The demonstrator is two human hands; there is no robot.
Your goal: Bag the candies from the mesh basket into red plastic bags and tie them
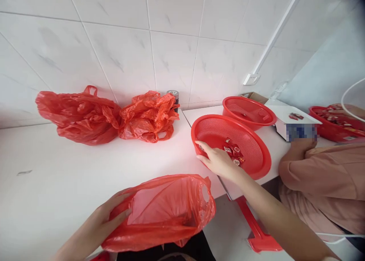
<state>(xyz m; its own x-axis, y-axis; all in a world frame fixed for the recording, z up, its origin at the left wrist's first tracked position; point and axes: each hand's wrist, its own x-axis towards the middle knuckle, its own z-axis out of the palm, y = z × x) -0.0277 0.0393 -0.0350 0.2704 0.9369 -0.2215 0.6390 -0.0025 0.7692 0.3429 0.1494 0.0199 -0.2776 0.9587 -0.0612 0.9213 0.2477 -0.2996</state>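
- Fingers, left hand (105, 219): closed on the left side of an open red plastic bag (156, 236), its mouth facing up at the table's front edge.
- Fingers, right hand (218, 160): apart, at the left rim of the front basket (258, 154); firm contact cannot be told.
- Larger bag bundle (82, 118), red, crumpled, against the wall.
- Smaller bag bundle (148, 118), red, touching the first.
- Cylindrical item (173, 96), upright, partly hidden behind it.
- Front basket, red, perforated, holding small red packets (234, 150).
- Rear basket (248, 110), red, just behind.
- White device (296, 110), two small packets (295, 116) on top.
- Person's sleeve (316, 173), brown, beside a filled red basket (327, 129).
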